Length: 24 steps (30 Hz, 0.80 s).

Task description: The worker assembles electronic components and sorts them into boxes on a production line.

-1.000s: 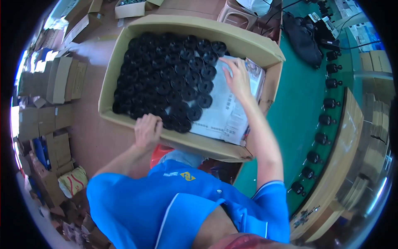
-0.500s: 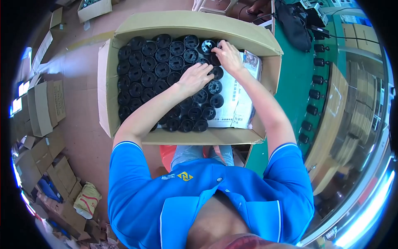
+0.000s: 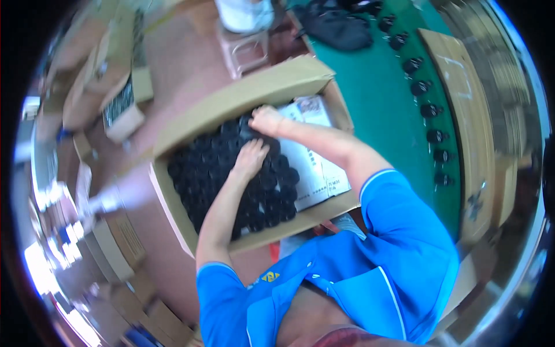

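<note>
A large cardboard carton (image 3: 243,95) stands tilted in view before me, packed on its left and middle with several rows of black round parts (image 3: 202,165). On the upper right of the rows, my right hand (image 3: 268,120) has its fingers curled down around a black round part, mostly hidden by the fingers. Just nearer to me, my left hand (image 3: 252,156) lies over the parts, fingers stretched and touching their tops, with nothing seen in its grasp. Printed paper (image 3: 312,168) lines the carton's right side. Motion blur softens the parts' details.
A green surface (image 3: 370,98) runs along the right, holding a row of small black pieces (image 3: 432,110) and a black bag (image 3: 335,26). Beyond it are a long wooden board (image 3: 457,115) and stacked cardboard. A pale stool (image 3: 245,49) stands behind; more cartons (image 3: 124,110) sit at left.
The whole view has swung, so the carton now appears turned, lower and further left. Both hands keep about the same places over the black parts. The stool shows more fully.
</note>
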Available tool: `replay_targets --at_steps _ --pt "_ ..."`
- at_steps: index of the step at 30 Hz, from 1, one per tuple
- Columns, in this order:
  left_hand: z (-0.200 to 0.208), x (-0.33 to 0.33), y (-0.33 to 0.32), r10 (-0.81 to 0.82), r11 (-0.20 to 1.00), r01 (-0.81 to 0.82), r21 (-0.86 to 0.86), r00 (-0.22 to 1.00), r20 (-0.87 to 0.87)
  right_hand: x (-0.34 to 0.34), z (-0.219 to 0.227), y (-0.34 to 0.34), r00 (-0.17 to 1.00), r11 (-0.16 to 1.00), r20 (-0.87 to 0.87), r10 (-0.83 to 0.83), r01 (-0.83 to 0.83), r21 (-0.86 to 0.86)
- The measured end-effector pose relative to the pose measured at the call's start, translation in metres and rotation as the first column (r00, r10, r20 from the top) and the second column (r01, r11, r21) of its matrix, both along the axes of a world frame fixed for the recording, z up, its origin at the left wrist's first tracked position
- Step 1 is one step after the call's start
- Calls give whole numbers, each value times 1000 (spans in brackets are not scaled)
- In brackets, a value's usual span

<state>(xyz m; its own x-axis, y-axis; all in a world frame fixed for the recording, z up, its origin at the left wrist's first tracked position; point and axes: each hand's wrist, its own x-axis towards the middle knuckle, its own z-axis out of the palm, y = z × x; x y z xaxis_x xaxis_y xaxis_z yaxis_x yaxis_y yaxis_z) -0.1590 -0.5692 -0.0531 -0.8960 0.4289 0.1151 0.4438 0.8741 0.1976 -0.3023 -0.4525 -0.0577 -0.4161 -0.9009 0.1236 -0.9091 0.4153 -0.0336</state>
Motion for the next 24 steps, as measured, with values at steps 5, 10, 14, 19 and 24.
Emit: replay_targets --at_steps 5,10,14,19,24 --pt "16 -15 4 -100 995 100 11 993 65 -13 34 48 996 979 67 -59 71 -193" --pt "90 -29 16 -104 984 102 143 995 5 0 155 166 932 778 228 -284 362 -513" --pt "154 -64 70 -104 978 109 180 994 -35 6 189 310 785 664 234 -574 613 -428" --pt "178 -134 230 -232 969 228 99 972 26 0 114 453 669 629 -47 -742 669 -397" --pt "106 -173 377 -233 971 236 22 968 -96 -9 78 493 461 454 81 -884 886 -88"
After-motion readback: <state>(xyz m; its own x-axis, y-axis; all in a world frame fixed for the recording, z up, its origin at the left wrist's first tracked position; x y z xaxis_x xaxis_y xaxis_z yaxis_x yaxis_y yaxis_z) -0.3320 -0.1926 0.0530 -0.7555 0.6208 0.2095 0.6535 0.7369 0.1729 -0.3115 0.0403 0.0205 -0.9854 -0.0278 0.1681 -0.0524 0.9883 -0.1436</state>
